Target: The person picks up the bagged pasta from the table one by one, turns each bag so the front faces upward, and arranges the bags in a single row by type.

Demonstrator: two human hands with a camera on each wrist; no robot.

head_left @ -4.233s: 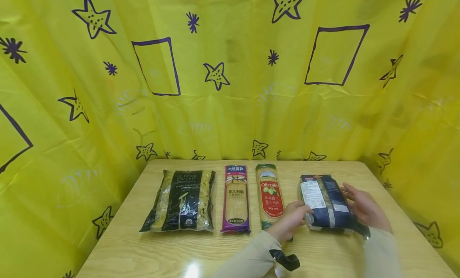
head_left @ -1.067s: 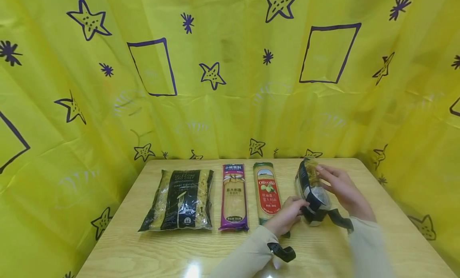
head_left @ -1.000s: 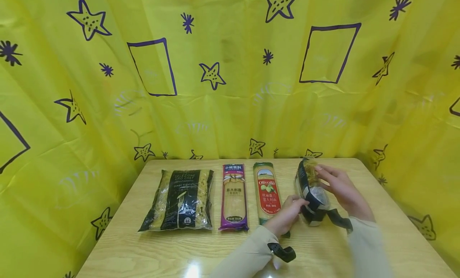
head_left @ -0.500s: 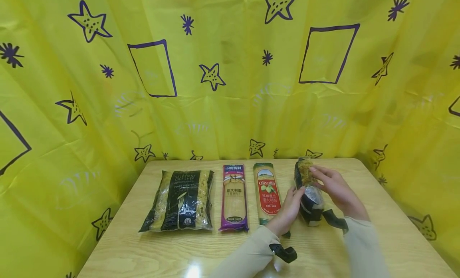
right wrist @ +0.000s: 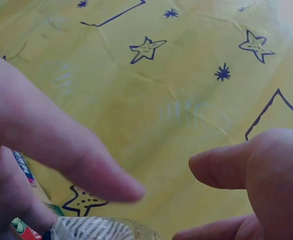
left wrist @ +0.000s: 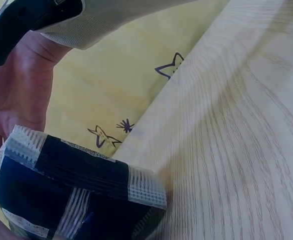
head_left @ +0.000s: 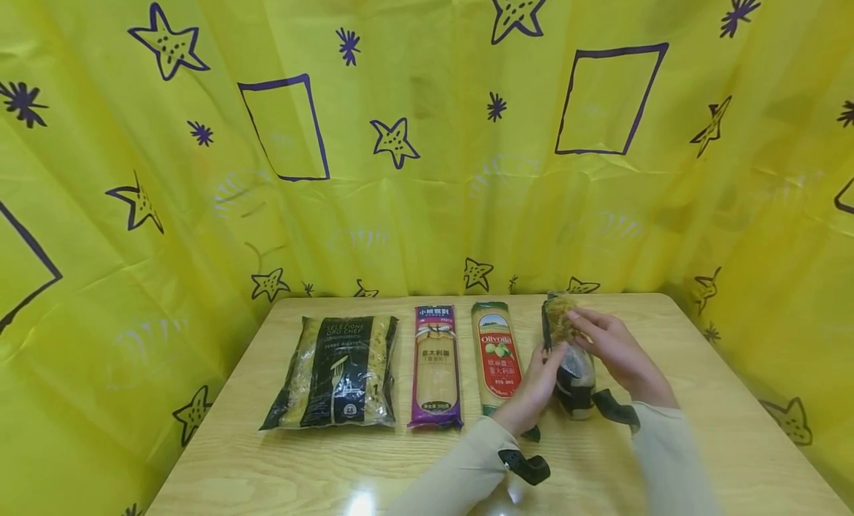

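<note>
A dark blue bag of pasta (head_left: 575, 371) with a clear side stands turned on edge at the right of the table. Yellow pasta shows near its top. My left hand (head_left: 534, 390) holds the bag from the left, thumb toward me, its other fingers mostly hidden. My right hand (head_left: 617, 353) grips the upper right side, fingertips on the clear part. In the left wrist view the end of the pasta bag (left wrist: 71, 185) faces the camera, with its folded seal and white stripes, close over the wooden table. The right wrist view catches only the bag's striped edge (right wrist: 96, 229).
Left of the hands lie a red and green spaghetti pack (head_left: 499, 356), a purple spaghetti pack (head_left: 435, 368) and a large black penne bag (head_left: 343, 371), all flat on the wooden table (head_left: 300, 464). A yellow patterned curtain (head_left: 427, 227) surrounds the back and sides.
The blue pasta bag, flat with its label up at first, has been turned up on edge. Over the last second it rotated further and shifted slightly left, with both hands moving along it.
</note>
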